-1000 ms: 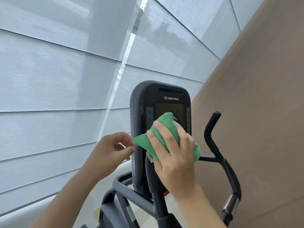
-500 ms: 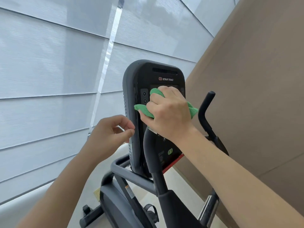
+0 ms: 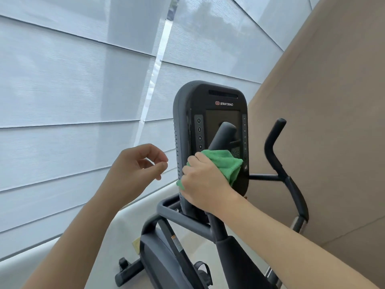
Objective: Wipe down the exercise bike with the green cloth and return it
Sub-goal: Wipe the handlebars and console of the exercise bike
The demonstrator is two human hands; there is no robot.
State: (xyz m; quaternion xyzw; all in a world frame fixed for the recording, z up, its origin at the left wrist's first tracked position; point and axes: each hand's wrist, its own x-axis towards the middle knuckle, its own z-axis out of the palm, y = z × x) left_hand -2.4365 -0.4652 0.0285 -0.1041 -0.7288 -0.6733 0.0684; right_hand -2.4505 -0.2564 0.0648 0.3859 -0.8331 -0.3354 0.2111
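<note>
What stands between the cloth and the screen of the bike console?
The near handlebar rises in front of the screen, just above the cloth that the right hand grips against the console. Nothing else visible is in the way.

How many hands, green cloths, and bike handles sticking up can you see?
Hands: 2, the left hand and the right hand
Green cloths: 1, the cloth
Handles sticking up: 2, the near handle and the far handle
Total: 5

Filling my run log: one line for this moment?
phase: wiping | right hand: presses green cloth on console | left hand: free
</note>
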